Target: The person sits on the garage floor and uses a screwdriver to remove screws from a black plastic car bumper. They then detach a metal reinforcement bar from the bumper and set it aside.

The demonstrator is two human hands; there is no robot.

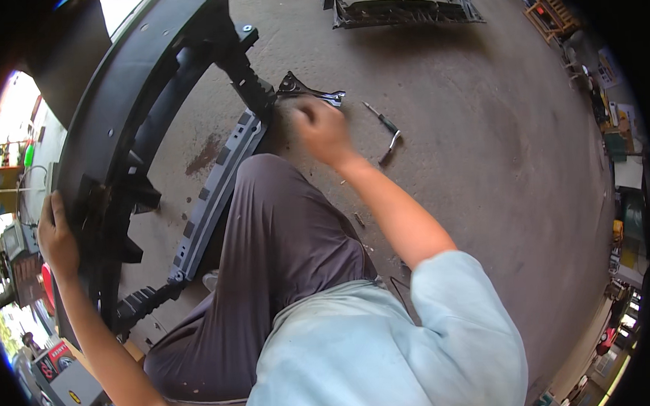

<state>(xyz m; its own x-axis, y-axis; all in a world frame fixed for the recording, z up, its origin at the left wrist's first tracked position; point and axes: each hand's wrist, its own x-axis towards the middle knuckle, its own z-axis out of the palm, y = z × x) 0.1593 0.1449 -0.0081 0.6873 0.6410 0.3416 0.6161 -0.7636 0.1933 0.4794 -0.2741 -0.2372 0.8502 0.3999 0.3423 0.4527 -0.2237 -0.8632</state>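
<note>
Head view: shows a large black panel (108, 133) filling the left side, gripped at its outer edge by the left hand (58, 240), with most of the length rising beyond that hand. Runs lengthwise from lower left to upper right, bowing outward to the left, with the top end toward the upper edge of the view. Carries on the inner side a grey-and-black strip (222, 182), slanting the same way and joined by dark end pieces. Near the strip's upper end, just to the right, shows the right hand (323, 130), blurred; cannot tell whether clamped on anything. Just beyond that hand, on the grey floor (500, 217), shows a small black bracket (298, 86); farther right, a slim dark-handled tool (387, 122) beside a bent silver part. Well apart, near the top, shows a dark trough-like part (404, 12). Includes also a bent knee (267, 198) in dark trousers, close along the strip's right side and in the way there.
</note>
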